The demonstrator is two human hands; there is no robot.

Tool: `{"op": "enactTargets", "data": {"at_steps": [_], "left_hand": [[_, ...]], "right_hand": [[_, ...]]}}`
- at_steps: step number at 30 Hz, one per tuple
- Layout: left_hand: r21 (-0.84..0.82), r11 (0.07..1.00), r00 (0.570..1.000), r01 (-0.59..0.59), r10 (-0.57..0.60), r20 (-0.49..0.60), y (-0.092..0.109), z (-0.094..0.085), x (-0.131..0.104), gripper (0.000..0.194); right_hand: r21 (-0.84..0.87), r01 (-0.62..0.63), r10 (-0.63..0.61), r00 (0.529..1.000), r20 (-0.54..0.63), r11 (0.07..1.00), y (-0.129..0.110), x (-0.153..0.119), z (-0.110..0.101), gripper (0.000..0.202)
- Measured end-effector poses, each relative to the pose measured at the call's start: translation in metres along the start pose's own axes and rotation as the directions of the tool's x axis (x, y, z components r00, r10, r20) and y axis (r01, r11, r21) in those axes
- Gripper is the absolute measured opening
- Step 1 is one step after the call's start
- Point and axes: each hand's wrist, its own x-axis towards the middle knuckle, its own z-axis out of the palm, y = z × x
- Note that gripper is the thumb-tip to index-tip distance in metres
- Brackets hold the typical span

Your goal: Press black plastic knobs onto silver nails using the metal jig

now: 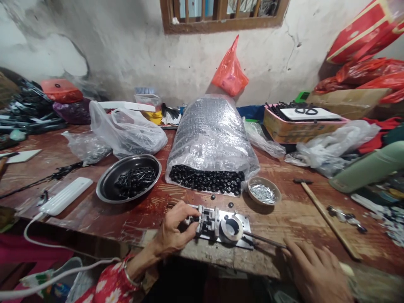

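Observation:
A small metal jig (208,223) with clamp-like blocks lies at the table's front edge. Its right part carries a pale round ring (232,228) with a dark centre. My left hand (173,229) grips the jig's left end between thumb and forefinger; any small piece between them is hidden. From the ring side a thin metal lever (267,240) runs out to the right. My right hand (318,267), slightly blurred, lies closed over the lever's handle, whose pale end shows past the palm. Two loose black caps lie just behind the jig, one of them (231,205) close to the ring.
Behind the jig, a large plastic sack (214,130) spills black caps. A steel bowl (102,185) of dark screw-like pieces stands left; a small bowl (274,185) of silver pins stands right. A hammer (328,219), green bottle (366,166) and white power strip (66,195) lie farther out.

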Motion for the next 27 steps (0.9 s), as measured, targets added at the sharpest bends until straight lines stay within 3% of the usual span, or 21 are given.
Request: {"op": "enactTargets", "data": {"at_steps": [3,6,11,13,16,18,20,22,24,25,26,27], "left_hand": [[-0.055,0.998,0.999,0.04,-0.039,0.03,0.013,0.006,-0.011,0.023],[-0.094,0.99,0.994,0.102,-0.097,0.058,0.024,0.011,-0.022,0.023],[-0.124,0.954,0.959,0.272,-0.258,0.116,0.041,0.02,-0.035,0.02],[-0.133,0.942,0.946,0.308,-0.289,0.145,0.046,0.025,-0.038,0.021],[-0.187,0.937,0.947,0.295,-0.26,0.189,0.052,0.03,-0.044,0.022],[-0.238,0.932,0.951,0.273,-0.225,0.211,0.055,0.032,-0.049,0.019],[-0.288,0.896,0.931,0.338,-0.274,0.24,0.056,0.034,-0.054,0.016],[-0.374,0.754,0.837,0.54,-0.435,0.332,0.056,0.037,-0.061,0.025],[-0.479,0.486,0.681,0.731,-0.568,0.463,0.056,0.04,-0.068,0.039],[-0.519,0.351,0.615,0.779,-0.587,0.527,0.056,0.041,-0.071,0.045],[-0.542,0.258,0.576,0.8,-0.582,0.574,0.056,0.041,-0.075,0.049],[-0.542,0.223,0.558,0.81,-0.579,0.595,0.057,0.04,-0.078,0.052]], "right_hand": [[0.047,-0.053,0.059,0.991,-0.117,0.997,-0.027,0.029,0.014,0.037],[0.247,-0.073,0.113,0.982,-0.15,0.966,-0.048,0.044,0.021,0.033],[0.537,-0.06,0.154,0.979,-0.133,0.842,-0.088,0.043,-0.006,0.028],[0.633,-0.069,0.167,0.981,-0.096,0.771,-0.113,0.04,-0.023,0.029],[0.798,-0.081,0.081,0.996,0.04,0.597,-0.151,0.035,-0.037,0.03],[0.864,-0.112,0.035,0.993,0.109,0.491,-0.17,0.035,-0.036,0.028],[0.895,-0.07,0.025,0.998,0.066,0.44,-0.18,0.037,-0.03,0.025],[0.855,0.051,0.019,0.997,-0.071,0.516,-0.182,0.04,-0.023,0.026],[0.718,0.191,-0.055,0.977,-0.208,0.67,-0.182,0.04,-0.021,0.026],[0.637,0.214,-0.084,0.97,-0.228,0.741,-0.183,0.039,-0.022,0.025],[0.581,0.199,-0.094,0.974,-0.206,0.79,-0.185,0.037,-0.024,0.024],[0.568,0.159,-0.081,0.984,-0.161,0.808,-0.189,0.033,-0.027,0.02]]}}
